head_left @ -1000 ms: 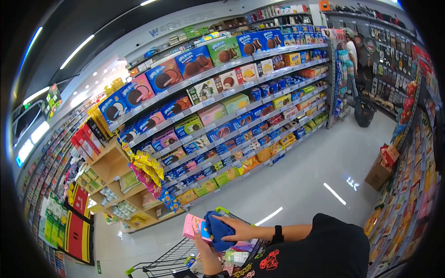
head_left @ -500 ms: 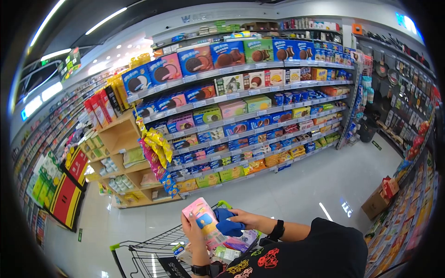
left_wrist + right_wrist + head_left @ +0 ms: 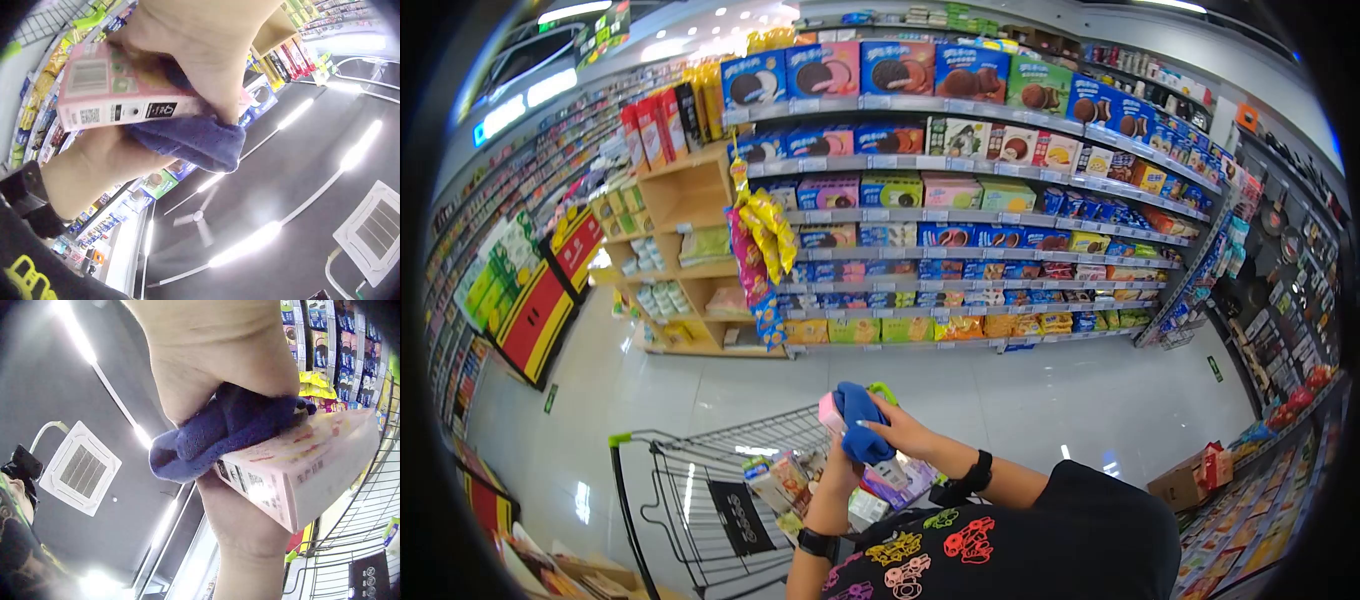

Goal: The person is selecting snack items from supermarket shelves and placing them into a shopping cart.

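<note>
A pink box is gripped by my left hand, whose fingers curl round it in the left wrist view. My right hand holds a folded blue cloth against the box. In the right wrist view the cloth lies along one face of the box, bunched under the right hand. Both hands are above a shopping cart with several packages in it.
Shelves of boxed snacks stand across the aisle, with a wooden rack and hanging yellow bags at their left end. A cardboard box sits on the floor at the right.
The view has swung so the shelves face more squarely and more of the cart shows. The cloth now covers more of the box, whose broad face was visible half a second ago.
</note>
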### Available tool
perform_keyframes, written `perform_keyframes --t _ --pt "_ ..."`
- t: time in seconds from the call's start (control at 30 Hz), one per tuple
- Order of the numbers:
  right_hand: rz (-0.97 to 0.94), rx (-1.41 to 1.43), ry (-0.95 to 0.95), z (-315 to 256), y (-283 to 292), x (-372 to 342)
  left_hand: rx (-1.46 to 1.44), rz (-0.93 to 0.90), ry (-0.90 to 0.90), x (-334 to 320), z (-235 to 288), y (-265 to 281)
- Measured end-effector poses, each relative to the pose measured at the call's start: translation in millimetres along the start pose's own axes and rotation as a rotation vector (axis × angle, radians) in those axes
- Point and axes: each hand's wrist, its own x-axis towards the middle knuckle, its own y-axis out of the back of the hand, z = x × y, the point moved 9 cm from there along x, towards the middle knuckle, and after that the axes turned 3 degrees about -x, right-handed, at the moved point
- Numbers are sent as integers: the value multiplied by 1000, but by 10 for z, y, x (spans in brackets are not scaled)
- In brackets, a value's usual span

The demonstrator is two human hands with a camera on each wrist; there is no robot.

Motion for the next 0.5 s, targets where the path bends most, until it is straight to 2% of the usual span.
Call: perform_keyframes --t 0.03,0.07,0.17,0.27,0.37,0.43,0.47,0.5 --pt "-18 -37 42 53 -11 0 -24 29 22 8 -15 20" --pt "-58 -142 34 -59 -53 -27 -150 -31 -112 7 135 -113" --pt "-208 -211 -30 -182 -181 -144 -111 64 -209 -80 393 -159" --pt "-261 -367 -23 83 -181 -205 -226 277 -268 -14 386 250" --pt "-255 -375 -183 407 -136 -331 -224 366 -111 57 217 415" --pt "-198 -210 -219 670 -111 -392 -97 400 -42 140 -107 683" --pt "-162 -243 -196 1000 -59 -426 -99 447 27 101 -271 780" --pt "-133 -98 -288 984 -57 -464 -103 489 93 68 -417 862"
